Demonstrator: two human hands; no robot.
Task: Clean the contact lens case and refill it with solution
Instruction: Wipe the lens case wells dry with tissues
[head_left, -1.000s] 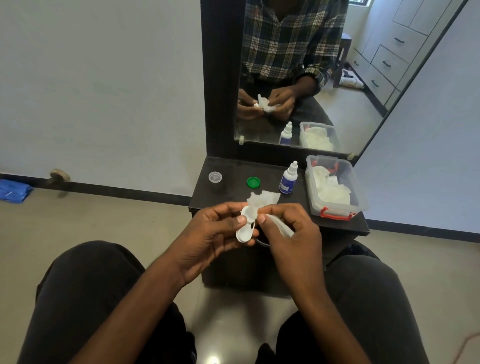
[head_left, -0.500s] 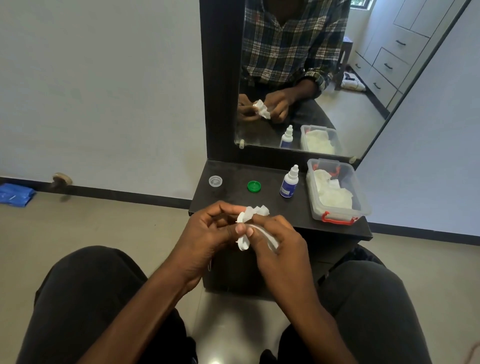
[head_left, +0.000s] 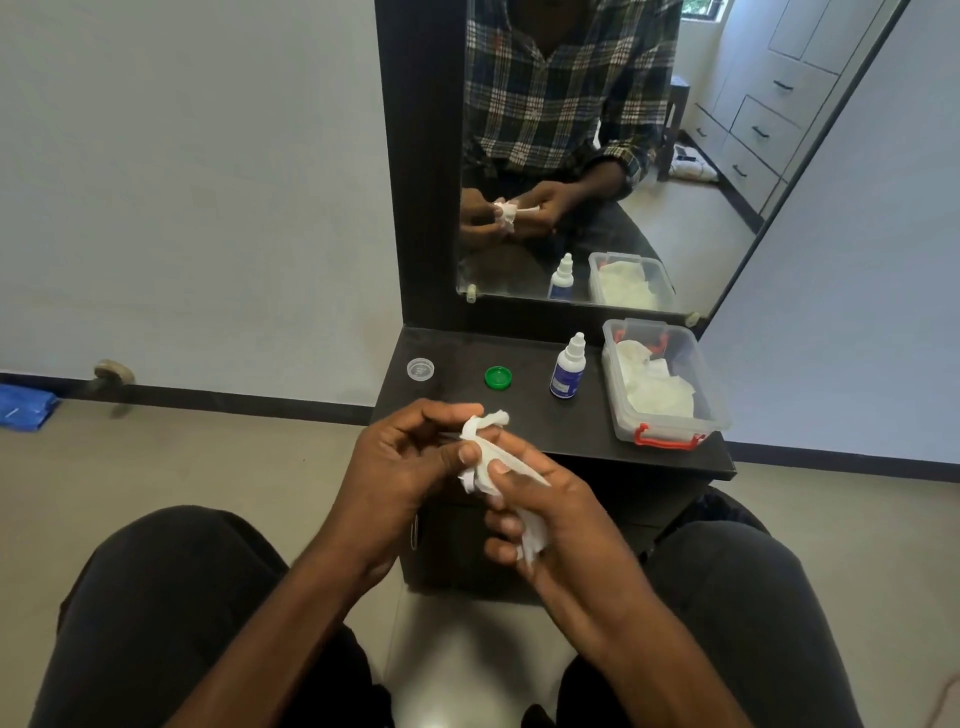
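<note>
My left hand (head_left: 410, 462) grips the white contact lens case (head_left: 469, 480), of which only a small edge shows under my thumb. A crumpled white tissue (head_left: 485, 447) is wrapped over the case. My right hand (head_left: 556, 514) pinches this tissue against the case, and the tissue's tail runs through its palm. Both hands are just in front of the dark table (head_left: 582, 431), above my lap. On the table stand the solution bottle (head_left: 569, 370), shut with its white tip up, a green cap (head_left: 497, 376) and a clear cap (head_left: 420, 369).
A clear plastic box (head_left: 621, 410) with red latches holds more tissues at the table's right end. A mirror (head_left: 701, 218) rises behind the table and reflects my hands. My knees flank the table below. A blue cloth (head_left: 23, 410) lies on the floor far left.
The tissue, spread loosely above the case a second ago, is now bunched tightly around it. My hands have closed together and the case is nearly hidden.
</note>
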